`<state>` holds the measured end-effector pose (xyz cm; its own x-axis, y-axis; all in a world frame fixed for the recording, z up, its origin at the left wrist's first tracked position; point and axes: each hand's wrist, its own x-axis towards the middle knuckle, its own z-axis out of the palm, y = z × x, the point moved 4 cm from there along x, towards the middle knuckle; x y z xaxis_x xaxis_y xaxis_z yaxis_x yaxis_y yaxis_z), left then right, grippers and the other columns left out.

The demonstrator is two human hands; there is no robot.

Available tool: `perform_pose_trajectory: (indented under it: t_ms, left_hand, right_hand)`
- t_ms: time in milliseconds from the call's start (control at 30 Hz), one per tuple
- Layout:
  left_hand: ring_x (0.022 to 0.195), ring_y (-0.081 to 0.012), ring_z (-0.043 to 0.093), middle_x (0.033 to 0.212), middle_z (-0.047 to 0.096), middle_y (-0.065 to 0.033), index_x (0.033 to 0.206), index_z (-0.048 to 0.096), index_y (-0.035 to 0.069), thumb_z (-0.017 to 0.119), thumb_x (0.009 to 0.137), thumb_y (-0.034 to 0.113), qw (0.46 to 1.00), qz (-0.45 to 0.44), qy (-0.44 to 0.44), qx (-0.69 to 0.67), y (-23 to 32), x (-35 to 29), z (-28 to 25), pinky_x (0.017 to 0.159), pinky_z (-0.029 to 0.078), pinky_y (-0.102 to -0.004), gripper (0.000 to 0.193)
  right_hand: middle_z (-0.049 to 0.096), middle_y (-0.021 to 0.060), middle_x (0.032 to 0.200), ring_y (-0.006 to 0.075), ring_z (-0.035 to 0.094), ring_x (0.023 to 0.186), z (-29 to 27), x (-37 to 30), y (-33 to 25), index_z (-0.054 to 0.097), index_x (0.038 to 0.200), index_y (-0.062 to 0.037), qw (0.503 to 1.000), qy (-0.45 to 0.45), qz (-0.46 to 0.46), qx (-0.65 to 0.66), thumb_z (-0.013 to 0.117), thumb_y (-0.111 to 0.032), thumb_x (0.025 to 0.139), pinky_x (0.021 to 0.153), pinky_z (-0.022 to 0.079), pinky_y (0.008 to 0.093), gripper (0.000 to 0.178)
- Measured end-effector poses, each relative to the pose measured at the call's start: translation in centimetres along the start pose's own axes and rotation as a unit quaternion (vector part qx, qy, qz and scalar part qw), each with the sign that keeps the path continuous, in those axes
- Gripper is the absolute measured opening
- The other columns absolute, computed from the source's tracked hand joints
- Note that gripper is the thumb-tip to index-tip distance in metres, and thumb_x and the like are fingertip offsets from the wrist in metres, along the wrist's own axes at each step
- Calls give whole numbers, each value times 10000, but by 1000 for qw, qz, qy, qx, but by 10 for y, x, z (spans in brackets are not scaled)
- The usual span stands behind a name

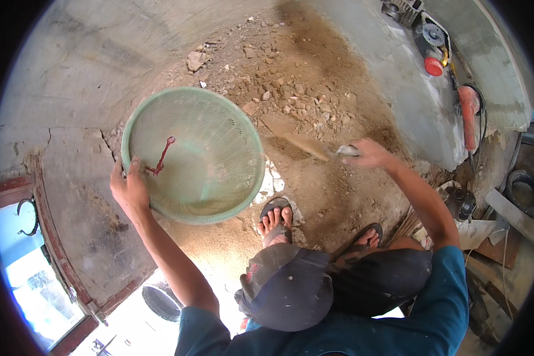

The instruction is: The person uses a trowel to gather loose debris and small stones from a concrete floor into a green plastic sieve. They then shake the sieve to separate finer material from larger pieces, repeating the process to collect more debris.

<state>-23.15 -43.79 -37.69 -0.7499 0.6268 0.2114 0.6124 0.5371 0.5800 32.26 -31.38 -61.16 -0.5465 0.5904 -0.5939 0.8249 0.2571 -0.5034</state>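
Note:
My left hand (130, 187) grips the near left rim of a round green plastic mesh basket (204, 172), its thumb over the edge. The basket tilts over the ground, so its inside shows, with a thin dark-red strip (165, 155) at its left side. My right hand (369, 154) is closed around the pale handle of a trowel (307, 144), to the right of the basket. The trowel's dusty blade points left, low over a heap of loose soil and stone bits (302, 98). Its edge blends with the soil.
My sandalled feet stand below the heap, with a dark cap (288, 288) near my left leg. On the right ledge lie a power tool with a toothed disc (433, 35) and a red-orange tool (469, 113). A bucket (162, 301) stands lower left, beside a wooden-framed opening.

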Motion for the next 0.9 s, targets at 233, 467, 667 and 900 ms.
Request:
perform_pose_trajectory:
  t_ms: [233, 467, 667, 900]
  left_hand:
    - [1100, -360, 704, 1157, 746, -258, 1313, 705, -17, 716, 876, 273, 999, -8, -44, -12, -16, 25, -1, 998, 501, -430, 525]
    - [1148, -322, 697, 1210, 751, -219, 1310, 713, -10, 718, 870, 266, 997, -42, -58, -34, -15, 38, 6, 1042, 486, -392, 520]
    - [1144, -326, 693, 1188, 746, -233, 1297, 712, -21, 731, 853, 258, 997, 4, -63, -44, 0, 36, 13, 1032, 490, -393, 525]
    - [1005, -326, 720, 1081, 751, -226, 1251, 734, -24, 721, 854, 199, 995, 30, -53, -73, 4, 30, 16, 942, 531, -446, 455]
  right_hand:
    - [731, 203, 1038, 374, 732, 970, 21, 33, -72, 682, 1177, -45, 992, -4, -47, -120, 684, -629, 927, 793, 580, 512, 635]
    - [688, 146, 1194, 307, 652, 1173, -15, 97, -114, 672, 1248, -55, 927, 64, -159, -334, 714, -393, 943, 928, 560, 481, 457]
    - [597, 48, 1422, 248, 481, 1405, 5, 198, -173, 541, 1498, -100, 853, 152, -280, -413, 670, -282, 964, 1215, 338, 483, 579]
    - [616, 31, 1381, 230, 477, 1389, 7, 162, -192, 647, 1393, -135, 851, 122, -280, -427, 751, -157, 882, 1279, 267, 482, 522]
